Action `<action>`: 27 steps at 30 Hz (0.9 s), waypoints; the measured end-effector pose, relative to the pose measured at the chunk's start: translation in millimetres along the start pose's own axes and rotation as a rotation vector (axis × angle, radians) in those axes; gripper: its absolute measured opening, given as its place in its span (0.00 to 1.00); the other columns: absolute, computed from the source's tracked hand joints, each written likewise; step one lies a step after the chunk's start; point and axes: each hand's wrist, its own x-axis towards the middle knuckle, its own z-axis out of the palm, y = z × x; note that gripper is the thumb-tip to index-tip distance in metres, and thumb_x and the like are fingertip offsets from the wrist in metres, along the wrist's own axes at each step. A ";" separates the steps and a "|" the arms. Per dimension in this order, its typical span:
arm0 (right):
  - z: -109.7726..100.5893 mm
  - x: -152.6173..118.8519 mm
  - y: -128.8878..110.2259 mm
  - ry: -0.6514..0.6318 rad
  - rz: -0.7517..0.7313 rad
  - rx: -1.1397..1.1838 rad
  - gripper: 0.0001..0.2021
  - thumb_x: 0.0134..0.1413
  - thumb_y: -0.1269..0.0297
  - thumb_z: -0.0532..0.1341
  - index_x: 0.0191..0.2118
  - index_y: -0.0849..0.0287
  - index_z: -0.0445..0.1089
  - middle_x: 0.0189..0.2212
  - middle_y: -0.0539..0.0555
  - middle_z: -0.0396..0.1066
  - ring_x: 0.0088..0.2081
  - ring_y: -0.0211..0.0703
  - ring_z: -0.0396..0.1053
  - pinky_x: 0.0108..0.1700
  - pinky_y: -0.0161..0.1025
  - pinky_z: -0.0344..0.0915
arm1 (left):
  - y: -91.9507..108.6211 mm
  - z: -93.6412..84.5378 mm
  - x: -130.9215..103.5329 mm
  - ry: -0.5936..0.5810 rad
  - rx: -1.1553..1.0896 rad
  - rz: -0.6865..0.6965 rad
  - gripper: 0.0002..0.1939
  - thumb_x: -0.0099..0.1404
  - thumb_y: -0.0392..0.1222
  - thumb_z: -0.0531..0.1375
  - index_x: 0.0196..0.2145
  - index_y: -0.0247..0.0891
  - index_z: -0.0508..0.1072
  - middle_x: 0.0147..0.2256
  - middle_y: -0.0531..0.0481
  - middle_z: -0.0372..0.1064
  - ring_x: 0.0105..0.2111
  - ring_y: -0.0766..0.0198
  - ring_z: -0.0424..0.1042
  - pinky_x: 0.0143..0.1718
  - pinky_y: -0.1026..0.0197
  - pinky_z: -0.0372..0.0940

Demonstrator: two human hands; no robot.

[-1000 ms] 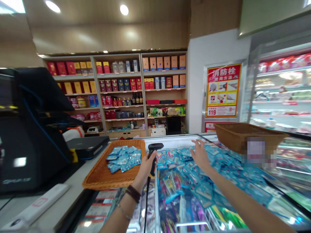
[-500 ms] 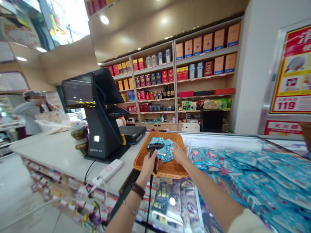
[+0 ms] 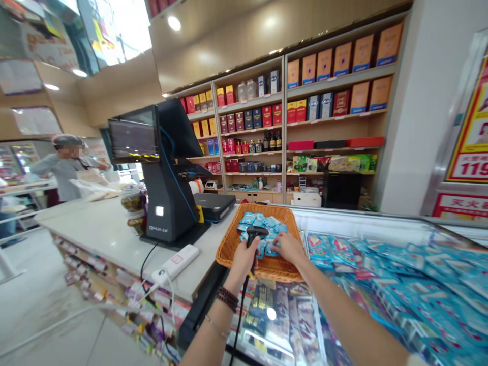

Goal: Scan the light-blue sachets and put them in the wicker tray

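Observation:
My left hand [image 3: 242, 260] is wrapped round the handle of a black barcode scanner [image 3: 256, 232], whose cord runs down past my wrist. The scanner's head is over a brown wicker basket [image 3: 224, 246]. Small shiny blue packets [image 3: 267, 221] lie loose in that basket. My right hand [image 3: 291, 249] reaches in from the right, its fingers curled together on a blue packet [image 3: 271, 249] at the near side of the pile. The scanner and my left hand hide part of the pile.
Left of the basket stands a dark checkout terminal [image 3: 168, 193] on a white counter [image 3: 99, 223], near a white power strip [image 3: 176, 263]. Many blue packages [image 3: 412, 274] spread out on the right. Behind are stocked shelves [image 3: 247, 132]. Another person [image 3: 68, 165] stands far left.
The whole scene has shifted right in view. My right fingertips have come down toward the near side of the pile, close to the scanner. The scanner stays in my left hand.

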 end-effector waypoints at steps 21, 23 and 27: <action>-44.4 -50.7 38.7 0.460 0.371 0.477 0.09 0.59 0.56 0.65 0.37 0.55 0.78 0.36 0.57 0.84 0.40 0.54 0.81 0.40 0.42 0.71 | 13.7 37.2 -26.0 -0.135 -0.141 0.022 0.31 0.53 0.71 0.69 0.28 0.39 0.66 0.21 0.57 0.64 0.15 0.71 0.61 0.16 0.65 0.55; -53.4 -63.2 55.7 0.501 0.421 0.542 0.09 0.57 0.56 0.65 0.35 0.55 0.77 0.33 0.58 0.83 0.39 0.55 0.81 0.39 0.42 0.72 | 13.9 59.1 -36.4 -0.198 -0.161 0.039 0.33 0.51 0.73 0.68 0.29 0.39 0.67 0.21 0.57 0.64 0.15 0.71 0.61 0.16 0.65 0.55; -71.2 -87.4 84.0 0.487 0.478 0.638 0.08 0.56 0.57 0.66 0.35 0.57 0.76 0.31 0.58 0.82 0.33 0.52 0.81 0.34 0.41 0.73 | 14.6 100.3 -53.8 -0.216 -0.159 0.081 0.34 0.52 0.76 0.66 0.26 0.41 0.65 0.20 0.57 0.63 0.13 0.71 0.59 0.14 0.64 0.53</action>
